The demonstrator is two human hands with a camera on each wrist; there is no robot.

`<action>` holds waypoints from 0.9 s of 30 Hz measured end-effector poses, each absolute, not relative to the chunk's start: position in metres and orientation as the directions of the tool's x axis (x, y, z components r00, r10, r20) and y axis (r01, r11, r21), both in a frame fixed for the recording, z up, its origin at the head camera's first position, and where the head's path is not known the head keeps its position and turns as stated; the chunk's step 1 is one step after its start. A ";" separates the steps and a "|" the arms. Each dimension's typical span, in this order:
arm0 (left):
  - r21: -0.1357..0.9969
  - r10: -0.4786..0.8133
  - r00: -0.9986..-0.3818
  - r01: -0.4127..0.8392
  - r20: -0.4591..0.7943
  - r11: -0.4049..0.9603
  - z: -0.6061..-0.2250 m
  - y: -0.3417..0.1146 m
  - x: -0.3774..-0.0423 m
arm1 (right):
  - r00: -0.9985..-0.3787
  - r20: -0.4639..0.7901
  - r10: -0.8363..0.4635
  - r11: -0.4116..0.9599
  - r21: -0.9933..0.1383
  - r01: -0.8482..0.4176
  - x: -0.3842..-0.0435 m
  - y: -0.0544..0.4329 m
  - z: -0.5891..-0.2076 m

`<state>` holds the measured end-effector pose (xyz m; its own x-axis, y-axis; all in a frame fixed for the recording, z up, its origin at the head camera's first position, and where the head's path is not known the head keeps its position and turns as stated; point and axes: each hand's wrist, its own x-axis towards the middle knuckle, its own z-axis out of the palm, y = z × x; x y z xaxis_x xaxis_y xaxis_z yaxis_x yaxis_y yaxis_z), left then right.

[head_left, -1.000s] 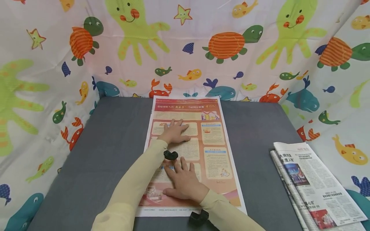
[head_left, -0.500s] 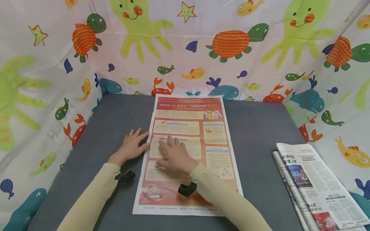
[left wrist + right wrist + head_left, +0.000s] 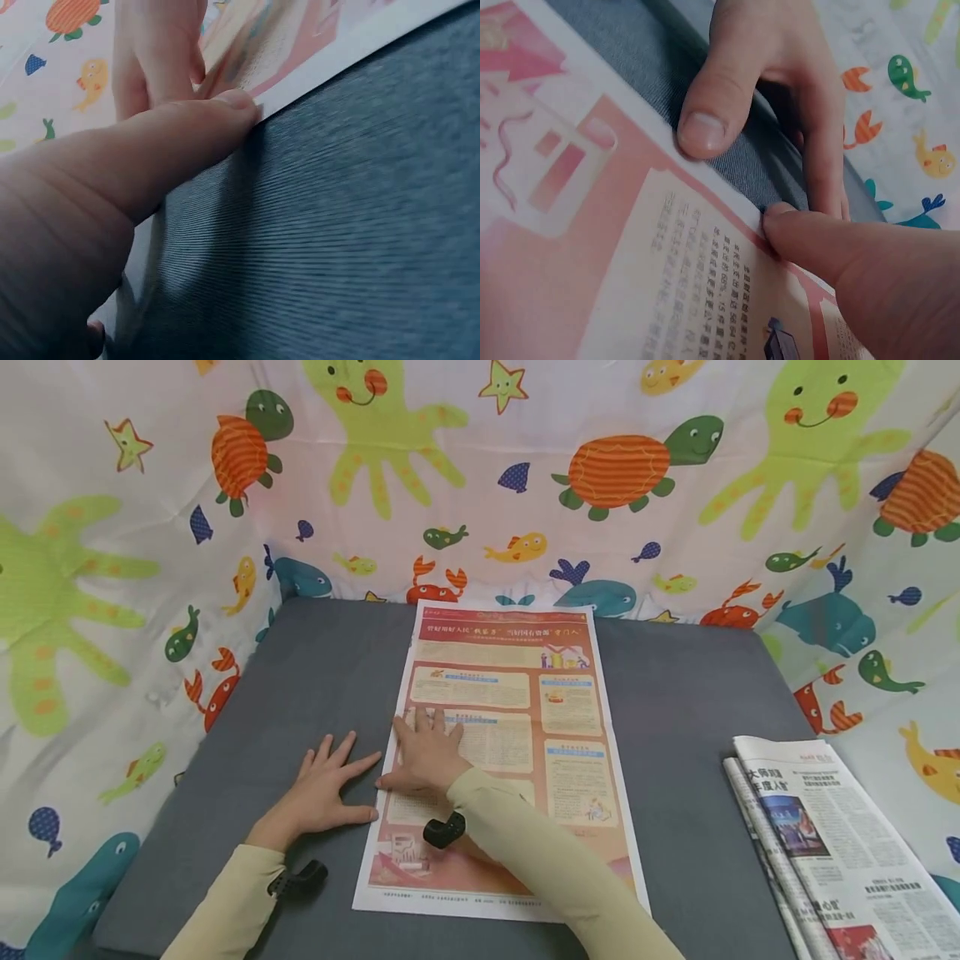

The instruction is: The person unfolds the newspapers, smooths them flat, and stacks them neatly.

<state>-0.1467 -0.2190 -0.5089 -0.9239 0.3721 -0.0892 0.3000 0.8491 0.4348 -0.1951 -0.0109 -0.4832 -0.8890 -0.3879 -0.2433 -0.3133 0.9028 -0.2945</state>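
A red and cream printed newspaper sheet (image 3: 480,860) lies flat and lengthwise on the grey table. My left hand (image 3: 318,797) is spread on the cloth along the sheet's left edge, its thumb and index fingertips right at that edge. In the left wrist view the thumb (image 3: 187,135) meets the sheet's white margin. My right hand (image 3: 426,756) rests with spread fingers on the left part of the sheet, thumb near the left edge. The right wrist view shows the right thumb (image 3: 802,232) touching the paper's margin, with the left hand (image 3: 765,45) just across from it.
A folded stack of newspapers (image 3: 832,827) lies at the right side of the grey table (image 3: 675,718). A white curtain (image 3: 480,468) printed with sea animals hangs behind and along both sides. Black straps (image 3: 444,831) with small devices sit at both wrists.
My left hand has come off the sheet's middle and moved left and nearer, to beside its left edge. The right hand has slid up and left across the sheet. The head view has shifted slightly.
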 end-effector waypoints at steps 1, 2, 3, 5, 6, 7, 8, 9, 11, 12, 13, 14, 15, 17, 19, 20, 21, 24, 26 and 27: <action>0.432 0.374 -0.923 0.302 -0.090 0.850 -0.509 -0.219 -0.146 | -0.888 -0.249 -0.387 0.906 -0.285 -0.315 -0.195 -0.011 -0.484; 0.431 0.376 -0.922 0.304 -0.090 0.850 -0.510 -0.219 -0.145 | -0.887 -0.253 -0.387 0.907 -0.280 -0.316 -0.195 -0.010 -0.485; 0.431 0.377 -0.922 0.306 -0.089 0.849 -0.510 -0.219 -0.144 | -0.885 -0.256 -0.389 0.906 -0.278 -0.318 -0.195 -0.010 -0.485; 0.437 0.379 -0.921 0.307 -0.088 0.846 -0.511 -0.219 -0.144 | -0.882 -0.258 -0.394 0.906 -0.271 -0.325 -0.196 -0.009 -0.484; 0.440 0.381 -0.921 0.307 -0.088 0.844 -0.511 -0.219 -0.145 | -0.882 -0.257 -0.395 0.905 -0.272 -0.326 -0.196 -0.009 -0.484; 0.445 0.382 -0.920 0.307 -0.087 0.842 -0.511 -0.218 -0.145 | -0.882 -0.257 -0.395 0.905 -0.273 -0.326 -0.196 -0.009 -0.484; 0.450 0.383 -0.919 0.307 -0.087 0.839 -0.510 -0.218 -0.145 | -0.882 -0.258 -0.395 0.905 -0.274 -0.326 -0.196 -0.008 -0.484; 0.454 0.388 -0.918 0.311 -0.084 0.835 -0.510 -0.218 -0.145 | -0.881 -0.258 -0.396 0.905 -0.274 -0.326 -0.196 -0.008 -0.484; 0.463 0.388 -0.917 0.308 -0.087 0.831 -0.510 -0.218 -0.145 | -0.882 -0.258 -0.395 0.906 -0.271 -0.326 -0.198 -0.008 -0.484; 0.464 0.389 -0.917 0.308 -0.088 0.831 -0.509 -0.218 -0.145 | -0.882 -0.260 -0.393 0.907 -0.269 -0.325 -0.198 -0.008 -0.484; 0.466 0.391 -0.916 0.309 -0.089 0.829 -0.509 -0.218 -0.145 | -0.881 -0.262 -0.393 0.908 -0.264 -0.327 -0.199 -0.008 -0.484; 0.467 0.393 -0.915 0.309 -0.091 0.829 -0.509 -0.218 -0.145 | -0.881 -0.262 -0.394 0.908 -0.263 -0.328 -0.200 -0.009 -0.485; 0.467 0.395 -0.914 0.310 -0.093 0.828 -0.509 -0.218 -0.145 | -0.882 -0.260 -0.394 0.908 -0.260 -0.329 -0.201 -0.009 -0.486; 0.467 0.394 -0.914 0.308 -0.098 0.829 -0.509 -0.218 -0.145 | -0.882 -0.253 -0.397 0.907 -0.256 -0.335 -0.202 -0.009 -0.487; 0.470 0.394 -0.914 0.308 -0.094 0.827 -0.508 -0.217 -0.146 | -0.884 -0.237 -0.404 0.902 -0.262 -0.342 -0.202 -0.008 -0.487; 0.472 0.391 -0.916 0.305 -0.092 0.827 -0.508 -0.217 -0.146 | -0.885 -0.227 -0.408 0.900 -0.265 -0.347 -0.202 -0.008 -0.488; 0.473 0.387 -0.918 0.303 -0.089 0.827 -0.507 -0.216 -0.146 | -0.885 -0.216 -0.411 0.898 -0.265 -0.353 -0.202 -0.008 -0.487; 0.470 0.375 -0.923 0.297 -0.081 0.831 -0.508 -0.214 -0.148 | -0.888 -0.188 -0.419 0.887 -0.296 -0.356 -0.202 -0.006 -0.486; 0.467 0.366 -0.927 0.292 -0.075 0.835 -0.508 -0.212 -0.150 | -0.892 -0.172 -0.418 0.878 -0.329 -0.348 -0.203 -0.005 -0.486; 0.468 0.361 -0.930 0.288 -0.073 0.836 -0.509 -0.211 -0.150 | -0.895 -0.162 -0.416 0.871 -0.355 -0.341 -0.204 -0.004 -0.485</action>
